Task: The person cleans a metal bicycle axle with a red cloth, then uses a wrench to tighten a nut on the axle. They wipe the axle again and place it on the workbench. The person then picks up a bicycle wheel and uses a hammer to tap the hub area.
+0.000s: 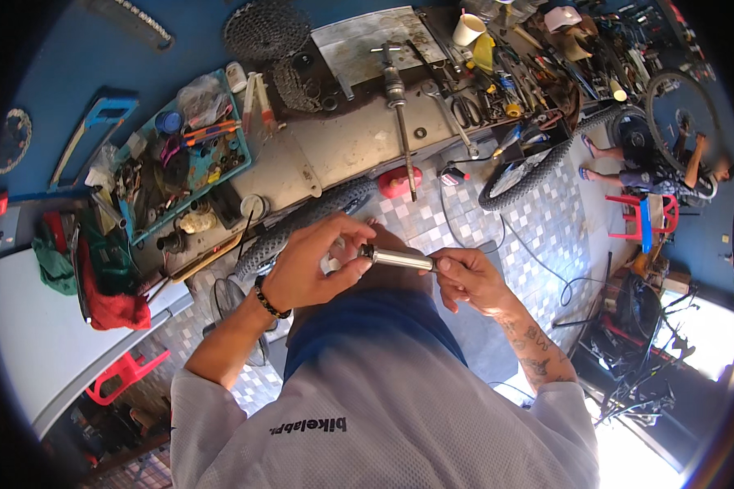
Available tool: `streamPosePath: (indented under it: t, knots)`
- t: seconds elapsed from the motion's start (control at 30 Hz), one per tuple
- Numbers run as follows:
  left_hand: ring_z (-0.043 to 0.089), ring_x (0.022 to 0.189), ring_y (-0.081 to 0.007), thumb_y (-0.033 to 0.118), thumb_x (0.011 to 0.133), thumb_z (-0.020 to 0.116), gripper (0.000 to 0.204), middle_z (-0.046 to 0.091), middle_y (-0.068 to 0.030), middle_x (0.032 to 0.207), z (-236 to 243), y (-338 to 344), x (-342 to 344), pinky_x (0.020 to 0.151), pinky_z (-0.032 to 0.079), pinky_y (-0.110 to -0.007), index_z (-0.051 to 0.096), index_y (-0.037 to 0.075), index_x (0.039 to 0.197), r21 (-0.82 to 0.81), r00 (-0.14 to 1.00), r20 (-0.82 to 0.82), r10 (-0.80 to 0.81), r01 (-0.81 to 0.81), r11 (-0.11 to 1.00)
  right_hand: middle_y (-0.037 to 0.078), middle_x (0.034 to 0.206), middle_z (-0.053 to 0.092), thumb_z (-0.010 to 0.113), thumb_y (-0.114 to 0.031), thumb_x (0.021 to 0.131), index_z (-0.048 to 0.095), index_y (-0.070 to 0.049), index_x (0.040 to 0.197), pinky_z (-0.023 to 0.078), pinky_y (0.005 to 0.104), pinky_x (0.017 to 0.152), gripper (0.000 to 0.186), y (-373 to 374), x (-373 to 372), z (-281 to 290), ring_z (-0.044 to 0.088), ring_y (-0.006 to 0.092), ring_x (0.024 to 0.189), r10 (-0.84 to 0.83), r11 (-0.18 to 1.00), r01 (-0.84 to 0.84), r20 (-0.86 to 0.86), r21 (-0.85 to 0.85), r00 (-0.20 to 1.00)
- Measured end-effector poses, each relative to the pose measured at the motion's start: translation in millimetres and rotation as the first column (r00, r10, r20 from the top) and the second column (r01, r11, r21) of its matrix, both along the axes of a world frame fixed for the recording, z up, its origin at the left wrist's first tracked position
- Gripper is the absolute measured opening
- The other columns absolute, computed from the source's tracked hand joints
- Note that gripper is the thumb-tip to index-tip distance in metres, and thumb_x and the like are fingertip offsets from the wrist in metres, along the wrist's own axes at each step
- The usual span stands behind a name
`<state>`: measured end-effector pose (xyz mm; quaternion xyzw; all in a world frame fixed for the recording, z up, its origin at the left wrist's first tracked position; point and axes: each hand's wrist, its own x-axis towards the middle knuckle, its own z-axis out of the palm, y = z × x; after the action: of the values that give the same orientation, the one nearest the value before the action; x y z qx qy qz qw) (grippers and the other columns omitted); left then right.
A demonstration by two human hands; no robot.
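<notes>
Fisheye head view, looking steeply down from above.
It faces the hands point(306, 265) from near, around its middle; the desk point(357, 137) is farther, toward the upper edge.

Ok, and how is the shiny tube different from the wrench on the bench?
The tube is up in the air, held by the right hand, but the wrench lies on the bench. The tube looks bright and shiny; the wrench looks duller. The tube is smooth and straight-sided, while the wrench has a wider head. Both are long, thin and look like metal.
</notes>
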<state>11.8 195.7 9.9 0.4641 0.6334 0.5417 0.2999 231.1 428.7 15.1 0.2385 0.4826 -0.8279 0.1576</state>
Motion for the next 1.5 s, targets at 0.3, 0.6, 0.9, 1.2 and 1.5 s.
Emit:
streamPosePath:
  t: [0.3, 0.6, 0.9, 1.2, 1.5]
  knots:
    - [0.063, 0.073, -0.0382, 0.023, 0.098, 0.061, 0.018, 0.059, -0.0171, 0.080, 8, 15, 2, 0.059, 0.048, -0.048, 0.057, 0.005, 0.098, -0.171, 0.937, -0.350, -0.020, -0.043, 0.984, -0.004, 0.065, 0.045, 0.061, -0.032, 0.110, 0.068, 0.008, 0.122, 0.048, 0.0287, 0.055, 0.042, 35, -27, 10, 0.047, 0.0079, 0.055, 0.187, 0.970, -0.183, -0.008, 0.158, 0.982]
    - [0.060, 0.064, -0.0411, 0.031, 0.107, 0.048, 0.029, 0.059, -0.0142, 0.071, -26, 85, 55, 0.059, 0.045, -0.046, 0.058, 0.006, 0.096, -0.172, 0.922, -0.026, 0.387, -0.385, 0.907, 0.005, 0.083, 0.065, 0.080, -0.011, 0.096, 0.072, -0.001, 0.122, 0.051, 0.0314, 0.059, 0.030, 140, -65, 6, 0.057, 0.0131, 0.062, 0.519, 0.628, -0.129, -0.290, 0.767, 0.804]
    - [0.057, 0.062, -0.0379, 0.026, 0.108, 0.045, 0.029, 0.059, -0.0160, 0.072, -25, 122, 70, 0.062, 0.044, -0.043, 0.056, 0.002, 0.097, -0.212, 0.851, 0.087, 0.518, -0.493, 0.844, 0.006, 0.070, 0.055, 0.074, -0.024, 0.100, 0.074, -0.003, 0.113, 0.049, 0.0326, 0.058, 0.025, 180, -97, 12, 0.057, 0.0155, 0.061, 0.610, 0.597, -0.406, -0.062, 0.692, 0.790]
    - [0.056, 0.059, -0.0372, 0.026, 0.107, 0.046, 0.029, 0.058, -0.0171, 0.070, -48, 137, 75, 0.057, 0.041, -0.042, 0.056, 0.002, 0.093, -0.296, 0.774, 0.133, 0.619, -0.565, 0.770, 0.002, 0.070, 0.056, 0.077, -0.026, 0.100, 0.072, -0.005, 0.111, 0.045, 0.0303, 0.050, 0.024, 197, -118, -7, 0.052, 0.0125, 0.054, 0.698, 0.536, -0.322, -0.195, 0.781, 0.689]
    - [0.062, 0.065, -0.0406, 0.032, 0.108, 0.043, 0.033, 0.058, -0.0147, 0.068, -56, 147, 86, 0.062, 0.048, -0.045, 0.057, 0.005, 0.094, -0.460, 0.705, 0.195, 0.682, -0.549, 0.698, 0.006, 0.070, 0.061, 0.069, -0.030, 0.105, 0.069, 0.002, 0.109, 0.048, 0.0303, 0.055, 0.032, 202, -114, -11, 0.058, 0.0141, 0.058, 0.677, 0.523, -0.439, -0.043, 0.730, 0.735]
